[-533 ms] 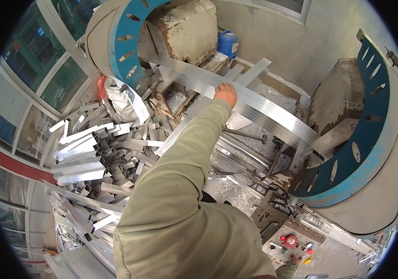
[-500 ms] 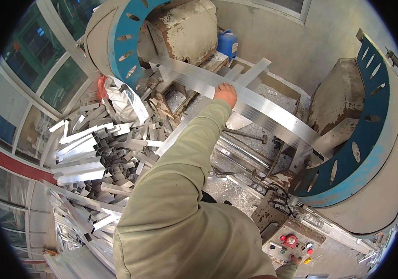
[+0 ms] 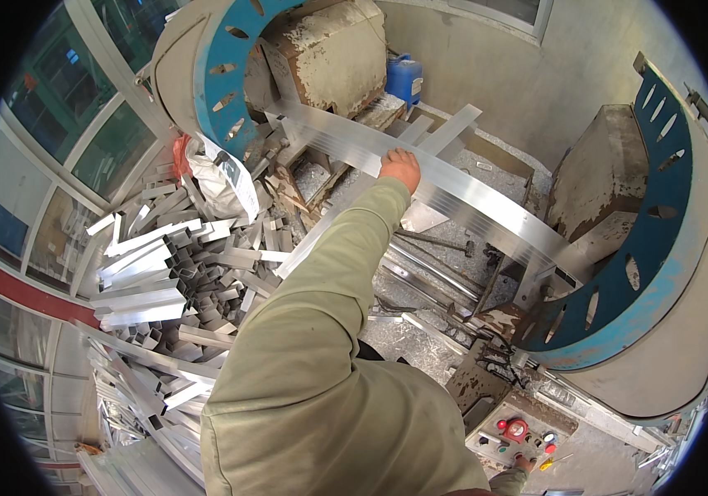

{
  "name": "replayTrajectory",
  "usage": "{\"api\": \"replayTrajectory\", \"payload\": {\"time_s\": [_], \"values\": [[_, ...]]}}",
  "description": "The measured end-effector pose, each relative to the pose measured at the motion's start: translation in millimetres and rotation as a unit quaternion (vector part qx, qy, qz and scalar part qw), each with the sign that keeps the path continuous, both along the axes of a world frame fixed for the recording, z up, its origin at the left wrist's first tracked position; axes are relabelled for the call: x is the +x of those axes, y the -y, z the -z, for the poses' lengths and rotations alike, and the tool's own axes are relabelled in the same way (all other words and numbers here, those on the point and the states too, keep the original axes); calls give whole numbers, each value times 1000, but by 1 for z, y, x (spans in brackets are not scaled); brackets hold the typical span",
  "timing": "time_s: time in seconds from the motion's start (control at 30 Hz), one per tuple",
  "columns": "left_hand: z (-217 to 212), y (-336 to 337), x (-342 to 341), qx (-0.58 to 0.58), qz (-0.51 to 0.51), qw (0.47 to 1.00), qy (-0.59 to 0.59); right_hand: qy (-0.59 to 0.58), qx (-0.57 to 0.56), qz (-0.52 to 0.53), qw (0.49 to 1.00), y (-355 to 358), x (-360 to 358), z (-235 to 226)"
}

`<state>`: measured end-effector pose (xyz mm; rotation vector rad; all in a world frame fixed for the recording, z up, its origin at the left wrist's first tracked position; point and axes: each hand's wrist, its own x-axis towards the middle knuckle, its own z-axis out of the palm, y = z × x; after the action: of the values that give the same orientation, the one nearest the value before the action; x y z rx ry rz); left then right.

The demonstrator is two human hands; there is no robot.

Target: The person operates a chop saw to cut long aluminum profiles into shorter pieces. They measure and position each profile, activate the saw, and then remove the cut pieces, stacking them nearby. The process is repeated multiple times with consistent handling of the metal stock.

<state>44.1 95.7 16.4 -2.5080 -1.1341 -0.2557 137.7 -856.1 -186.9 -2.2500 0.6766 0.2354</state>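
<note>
A long, flat aluminium profile (image 3: 486,198) spans the gap between the two blue-rimmed saw heads, sloping from upper left to lower right. My left hand (image 3: 401,168) lies over its near edge around the middle, fingers curled onto the metal. The left sleeve hides part of the machine bed below. Far down at the lower right, my right hand (image 3: 524,463) is at a control panel (image 3: 499,434) with red, green and black buttons. Only a small part of that hand shows, and its fingers are too small to make out.
Cut aluminium offcuts (image 3: 147,269) lie heaped at the left beside a white sack (image 3: 212,186). The left saw head (image 3: 226,91) and right saw head (image 3: 660,273) flank the bed. Behind stands a blue jerrycan (image 3: 404,80). A yellow-handled screwdriver (image 3: 547,465) lies by the panel.
The loose flap on the white sack has shifted a little. Both hands and the aluminium profile look nearly unmoved.
</note>
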Motion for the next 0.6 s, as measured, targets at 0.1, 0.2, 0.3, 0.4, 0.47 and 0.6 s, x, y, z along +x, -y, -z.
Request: {"api": "replayTrajectory", "payload": {"time_s": [0.1, 0.2, 0.3, 0.4, 0.47, 0.6], "values": [[0, -1, 0, -10, 1, 1000, 12, -4, -16, -16, 1000, 1, 1, 2], [2, -1, 1, -5, -1, 1000, 11, 4, -19, -18, 1000, 10, 4, 11], [3, -2, 1, 2, -1, 1000, 19, 23, -11, -14, 1000, 18, 6, 21], [4, -2, 1, 14, 0, 1000, 13, 13, -27, -23, 999, 22, 6, 25], [5, -2, 1, 26, 2, 999, 19, 10, -26, -20, 999, 22, 6, 25], [4, -2, 0, 15, 4, 1000, 10, 22, -1, -10, 1000, 19, 5, 23]]}}
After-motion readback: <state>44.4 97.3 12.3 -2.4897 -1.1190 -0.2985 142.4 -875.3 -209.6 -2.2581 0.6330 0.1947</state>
